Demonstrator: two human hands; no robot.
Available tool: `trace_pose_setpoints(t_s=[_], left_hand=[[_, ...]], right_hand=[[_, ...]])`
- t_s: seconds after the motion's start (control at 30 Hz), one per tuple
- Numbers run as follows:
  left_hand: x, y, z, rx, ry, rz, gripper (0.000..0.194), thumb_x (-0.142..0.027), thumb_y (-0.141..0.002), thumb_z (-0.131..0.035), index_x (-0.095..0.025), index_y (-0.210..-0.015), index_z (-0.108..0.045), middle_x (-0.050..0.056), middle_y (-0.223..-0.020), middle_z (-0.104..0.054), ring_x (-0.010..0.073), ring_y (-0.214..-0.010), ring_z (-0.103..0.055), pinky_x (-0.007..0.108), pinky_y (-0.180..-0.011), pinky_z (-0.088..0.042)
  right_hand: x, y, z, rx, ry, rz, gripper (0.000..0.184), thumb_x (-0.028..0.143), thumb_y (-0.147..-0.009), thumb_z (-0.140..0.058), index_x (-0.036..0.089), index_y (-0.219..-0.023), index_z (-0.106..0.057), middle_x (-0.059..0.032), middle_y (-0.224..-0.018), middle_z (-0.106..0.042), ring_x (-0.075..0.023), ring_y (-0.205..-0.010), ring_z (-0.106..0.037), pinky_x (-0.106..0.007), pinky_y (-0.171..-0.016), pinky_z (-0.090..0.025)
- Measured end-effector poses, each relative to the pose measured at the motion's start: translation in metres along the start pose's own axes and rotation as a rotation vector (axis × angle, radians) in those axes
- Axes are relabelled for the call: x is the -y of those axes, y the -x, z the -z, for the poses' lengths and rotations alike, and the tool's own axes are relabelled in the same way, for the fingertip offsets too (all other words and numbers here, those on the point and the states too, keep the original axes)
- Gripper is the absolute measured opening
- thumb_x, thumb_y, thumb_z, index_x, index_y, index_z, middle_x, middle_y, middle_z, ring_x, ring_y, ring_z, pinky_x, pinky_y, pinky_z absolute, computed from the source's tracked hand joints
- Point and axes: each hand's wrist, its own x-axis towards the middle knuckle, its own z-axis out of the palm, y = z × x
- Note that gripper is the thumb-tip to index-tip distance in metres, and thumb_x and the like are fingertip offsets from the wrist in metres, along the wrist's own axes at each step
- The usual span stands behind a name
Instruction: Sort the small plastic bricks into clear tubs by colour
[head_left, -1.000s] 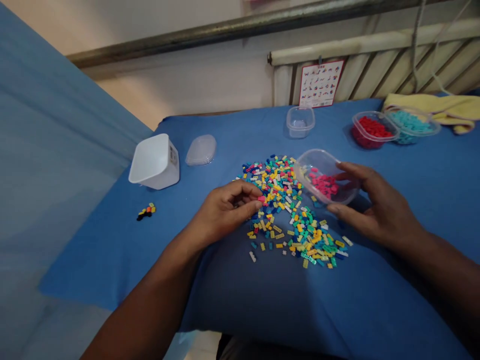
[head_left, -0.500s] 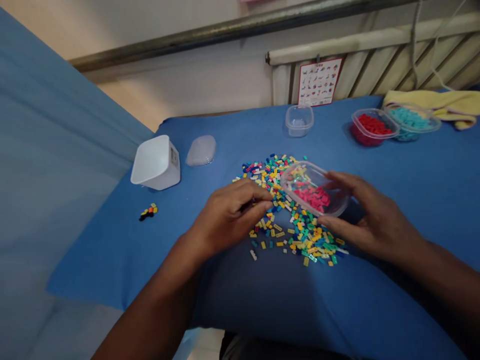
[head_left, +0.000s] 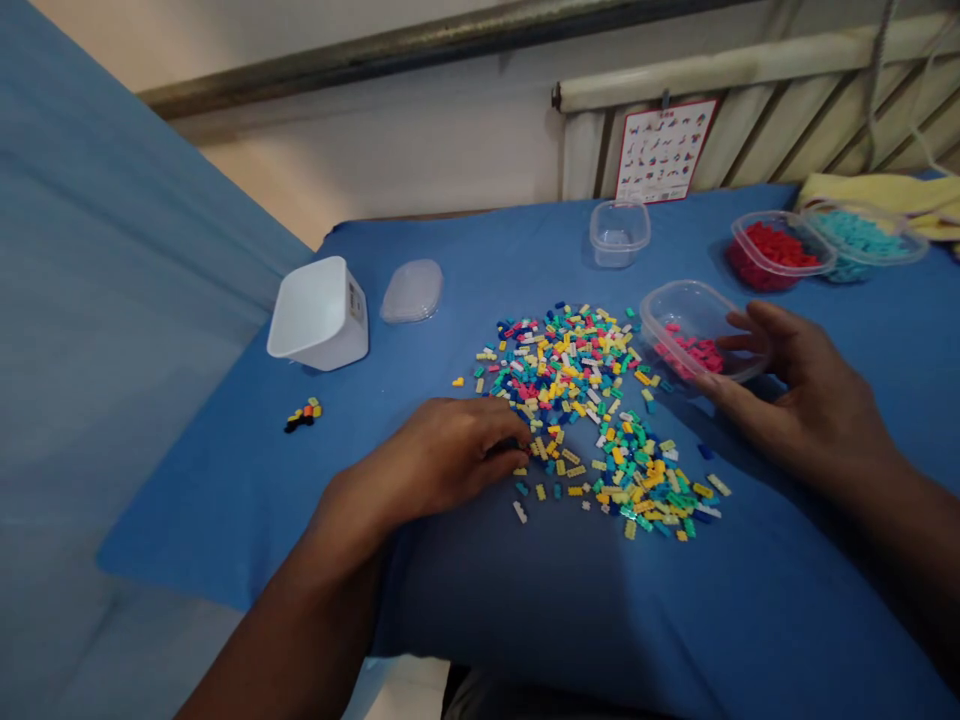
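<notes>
A heap of small mixed-colour bricks [head_left: 592, 400] lies on the blue cloth [head_left: 525, 600]. My left hand [head_left: 442, 465] rests at the heap's near left edge, fingers curled down onto the bricks; what they pinch is hidden. My right hand [head_left: 802, 400] grips a clear plastic tub [head_left: 694, 320] holding pink bricks [head_left: 694, 355], at the heap's right side, thumb and fingers around its near rim.
A white box [head_left: 319, 315] and a clear lid [head_left: 411, 292] sit at the left. An empty clear tub [head_left: 619, 232], a tub of red bricks [head_left: 776, 250] and a tub of teal bricks [head_left: 862, 238] stand at the back. A few loose bricks [head_left: 304, 414] lie left.
My right hand carried the pink-brick tub from over the heap back to the right and set it lower. My left hand dropped toward the heap's near edge.
</notes>
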Motion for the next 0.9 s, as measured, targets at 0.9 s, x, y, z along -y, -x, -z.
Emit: trace_pose_setpoints(t_s=[0.9], left_hand=[[0.003, -0.005, -0.005, 0.024, -0.085, 0.001, 0.019, -0.025, -0.112, -0.058, -0.022, -0.101, -0.073, 0.001, -0.100, -0.073, 0.0139, -0.088, -0.067, 0.028, -0.077, -0.045]], right_hand=[[-0.001, -0.007, 0.012, 0.068, 0.027, -0.072, 0.082, 0.075, -0.103, -0.066, 0.022, -0.165, -0.057, -0.0194, -0.156, -0.072, -0.0403, -0.130, -0.075, -0.053, -0.101, -0.065]])
